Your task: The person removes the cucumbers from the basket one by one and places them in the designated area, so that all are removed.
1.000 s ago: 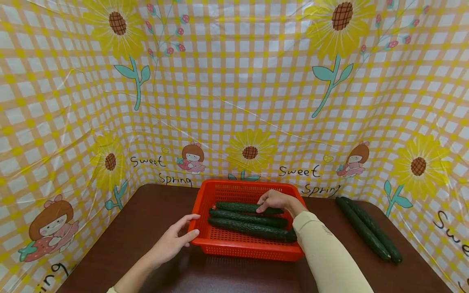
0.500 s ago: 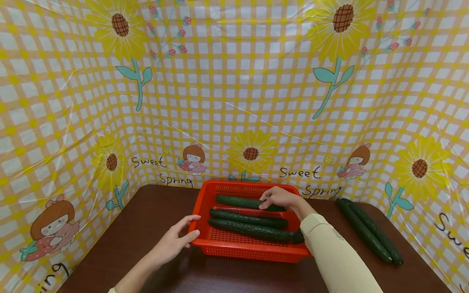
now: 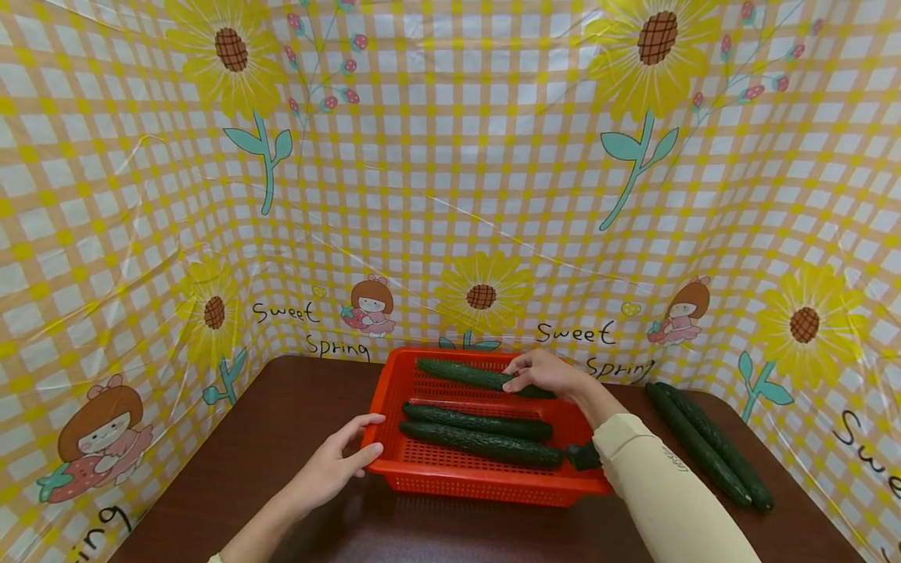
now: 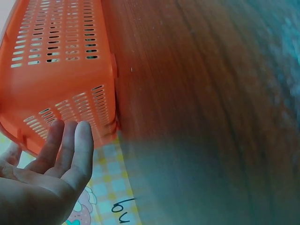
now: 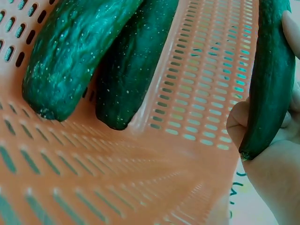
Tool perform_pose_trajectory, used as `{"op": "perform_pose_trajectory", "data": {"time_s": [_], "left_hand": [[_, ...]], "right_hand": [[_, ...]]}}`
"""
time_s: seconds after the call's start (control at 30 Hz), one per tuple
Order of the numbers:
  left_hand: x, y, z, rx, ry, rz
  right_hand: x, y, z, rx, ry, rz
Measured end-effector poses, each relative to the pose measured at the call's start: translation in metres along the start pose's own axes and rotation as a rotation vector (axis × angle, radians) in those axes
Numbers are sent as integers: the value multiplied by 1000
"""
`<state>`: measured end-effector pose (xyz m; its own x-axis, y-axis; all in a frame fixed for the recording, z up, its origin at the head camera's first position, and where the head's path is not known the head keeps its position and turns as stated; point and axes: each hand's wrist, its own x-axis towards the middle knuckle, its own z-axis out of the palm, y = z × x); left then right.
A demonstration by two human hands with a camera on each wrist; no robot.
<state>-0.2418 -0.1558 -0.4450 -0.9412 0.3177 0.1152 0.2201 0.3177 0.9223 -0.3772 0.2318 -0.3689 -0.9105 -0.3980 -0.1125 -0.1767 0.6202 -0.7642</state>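
In the head view my right hand (image 3: pixel 547 374) grips a dark green cucumber (image 3: pixel 457 371) near its right end. That cucumber slants over the far side of a red slotted plastic basket (image 3: pixel 486 486). Seen from the right wrist, thumb and fingers wrap the cucumber (image 5: pixel 272 79) beside the basket's slotted wall. On the basket floor two more cucumbers lie side by side, a farther one (image 3: pixel 479 421) and a nearer one (image 3: pixel 482 444). My left hand (image 3: pixel 331 461) holds the basket's left rim, its fingers (image 4: pixel 82 145) against the outer end wall.
Two cucumbers (image 3: pixel 707 446) lie together on the brown table (image 3: pixel 450 532), right of the basket. A checked, flower-printed cloth (image 3: pixel 450 195) closes the back and both sides. A dark object (image 3: pixel 584 456) shows beside the right sleeve, partly hidden.
My right hand has lifted its cucumber and moved it away from the other two, toward the basket's far rim. The left hand stays at the left rim.
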Motion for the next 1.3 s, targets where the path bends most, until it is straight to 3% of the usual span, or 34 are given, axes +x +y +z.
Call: {"op": "perform_pose_trajectory", "data": {"time_s": [0.6,1.3], "left_hand": [[-1,1,2,9,15,-6],[1,1,0,-1,-7,-4]], "right_hand": [[-26,-19,-17,38,63,-12],[-65,-33,-34,42,207,84]]}}
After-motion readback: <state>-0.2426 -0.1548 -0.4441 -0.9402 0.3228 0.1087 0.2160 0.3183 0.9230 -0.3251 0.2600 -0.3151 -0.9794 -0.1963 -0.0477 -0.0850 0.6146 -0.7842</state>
